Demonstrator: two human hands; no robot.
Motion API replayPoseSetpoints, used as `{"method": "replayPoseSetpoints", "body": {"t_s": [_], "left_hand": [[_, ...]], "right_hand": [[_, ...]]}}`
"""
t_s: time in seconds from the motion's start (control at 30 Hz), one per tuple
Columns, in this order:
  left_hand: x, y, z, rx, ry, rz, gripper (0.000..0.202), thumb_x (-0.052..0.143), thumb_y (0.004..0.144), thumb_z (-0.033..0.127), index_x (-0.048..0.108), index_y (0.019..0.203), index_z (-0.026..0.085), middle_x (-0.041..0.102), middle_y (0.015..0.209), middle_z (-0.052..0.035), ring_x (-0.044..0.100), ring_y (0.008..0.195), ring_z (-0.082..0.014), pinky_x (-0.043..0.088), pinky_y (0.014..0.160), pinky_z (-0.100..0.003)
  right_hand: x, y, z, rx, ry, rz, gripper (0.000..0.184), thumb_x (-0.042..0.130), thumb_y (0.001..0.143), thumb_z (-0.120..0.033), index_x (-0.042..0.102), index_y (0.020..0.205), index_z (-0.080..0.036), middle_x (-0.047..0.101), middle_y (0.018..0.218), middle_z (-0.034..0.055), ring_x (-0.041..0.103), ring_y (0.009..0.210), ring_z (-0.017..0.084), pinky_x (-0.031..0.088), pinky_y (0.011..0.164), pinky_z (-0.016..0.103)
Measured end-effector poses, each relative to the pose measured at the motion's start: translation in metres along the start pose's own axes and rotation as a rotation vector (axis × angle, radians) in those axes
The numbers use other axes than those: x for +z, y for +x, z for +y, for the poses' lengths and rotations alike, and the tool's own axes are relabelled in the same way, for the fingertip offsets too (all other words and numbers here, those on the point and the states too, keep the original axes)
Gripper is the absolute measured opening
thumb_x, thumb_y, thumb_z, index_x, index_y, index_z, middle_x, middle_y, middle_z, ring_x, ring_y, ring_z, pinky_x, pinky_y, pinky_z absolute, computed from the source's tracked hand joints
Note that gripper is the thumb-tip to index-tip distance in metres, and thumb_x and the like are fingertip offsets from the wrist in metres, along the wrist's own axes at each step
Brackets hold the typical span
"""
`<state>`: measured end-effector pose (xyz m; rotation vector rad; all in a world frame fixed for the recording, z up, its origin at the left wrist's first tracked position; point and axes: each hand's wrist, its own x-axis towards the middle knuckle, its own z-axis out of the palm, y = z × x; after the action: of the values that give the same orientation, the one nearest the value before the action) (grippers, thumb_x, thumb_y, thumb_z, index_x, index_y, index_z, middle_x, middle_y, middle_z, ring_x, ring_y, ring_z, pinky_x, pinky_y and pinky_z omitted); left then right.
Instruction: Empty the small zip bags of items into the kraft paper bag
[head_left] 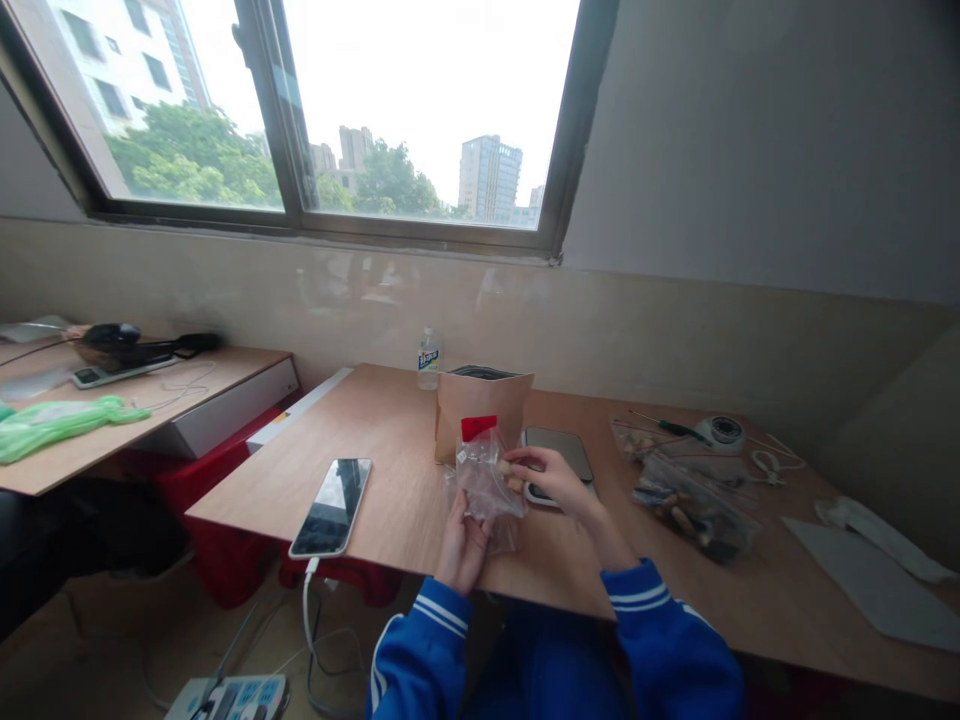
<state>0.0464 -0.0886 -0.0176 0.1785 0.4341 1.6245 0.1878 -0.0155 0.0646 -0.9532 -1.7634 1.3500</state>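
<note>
A small clear plastic bag [486, 480] with a red top strip is held up over the near edge of the wooden table [390, 430]. My left hand [463, 545] grips the bag from below, fingers closed on it. My right hand [551, 478] pinches a small tan piece [507, 468] at the bag's right side. Both arms wear blue sleeves with white stripes.
A brown paper bag [480, 408] stands behind the hands, a water bottle [428, 358] beyond it. A phone [332, 506] lies left with a cable to a power strip [232, 697]. A small scale [556, 450], bags of parts [694, 505], a screwdriver [671, 427] lie right.
</note>
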Motion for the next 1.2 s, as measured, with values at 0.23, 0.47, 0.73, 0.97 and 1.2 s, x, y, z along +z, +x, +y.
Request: {"method": "replayPoseSetpoints", "body": {"t_s": [0.23, 0.47, 0.73, 0.97, 1.2], "left_hand": [[-0.003, 0.003, -0.002, -0.001, 0.011, 0.048, 0.033, 0.05, 0.09, 0.025, 0.055, 0.123, 0.023, 0.061, 0.125, -0.0071, 0.062, 0.106, -0.0179, 0.056, 0.081, -0.029], [-0.002, 0.003, -0.001, -0.011, 0.006, 0.064, 0.033, 0.054, 0.088, 0.025, 0.056, 0.122, 0.024, 0.059, 0.126, -0.0062, 0.06, 0.109, -0.0199, 0.057, 0.081, -0.03], [-0.002, 0.003, -0.002, -0.042, -0.004, 0.085, 0.038, 0.052, 0.089, 0.027, 0.051, 0.127, 0.026, 0.056, 0.131, -0.0068, 0.054, 0.118, -0.021, 0.051, 0.093, -0.034], [0.003, 0.0, 0.001, -0.041, 0.004, 0.036, 0.037, 0.052, 0.088, 0.025, 0.054, 0.125, 0.023, 0.06, 0.126, -0.0072, 0.056, 0.116, -0.0207, 0.05, 0.094, -0.035], [0.002, -0.007, -0.008, 0.076, 0.241, 0.065, 0.019, 0.062, 0.075, 0.022, 0.069, 0.091, 0.015, 0.071, 0.095, -0.006, 0.065, 0.089, -0.0182, 0.052, 0.079, -0.028]], "right_hand": [[-0.017, 0.032, -0.054, -0.214, 0.22, 0.274, 0.035, 0.077, 0.062, -0.04, 0.067, 0.085, -0.016, 0.069, 0.086, 0.0051, 0.062, 0.078, 0.016, 0.048, 0.074, 0.03], [0.005, 0.083, -0.11, -0.686, -0.124, 0.61, 0.022, 0.058, 0.081, -0.039, 0.063, 0.082, -0.017, 0.063, 0.093, 0.0054, 0.06, 0.088, 0.016, 0.048, 0.077, 0.029], [0.032, 0.088, -0.074, -0.645, -0.435, 0.431, 0.017, 0.049, 0.087, -0.027, 0.063, 0.082, -0.021, 0.069, 0.086, 0.0043, 0.06, 0.085, 0.018, 0.043, 0.084, 0.033], [0.033, 0.025, -0.054, -0.527, -0.256, 0.648, 0.026, 0.039, 0.092, -0.035, 0.06, 0.096, -0.02, 0.065, 0.1, 0.0069, 0.058, 0.097, 0.02, 0.042, 0.091, 0.036], [0.06, -0.05, 0.039, -0.05, 0.085, 0.449, 0.063, 0.065, 0.074, -0.05, 0.044, 0.125, -0.018, 0.052, 0.13, 0.0135, 0.05, 0.119, 0.025, 0.042, 0.098, 0.039]]}}
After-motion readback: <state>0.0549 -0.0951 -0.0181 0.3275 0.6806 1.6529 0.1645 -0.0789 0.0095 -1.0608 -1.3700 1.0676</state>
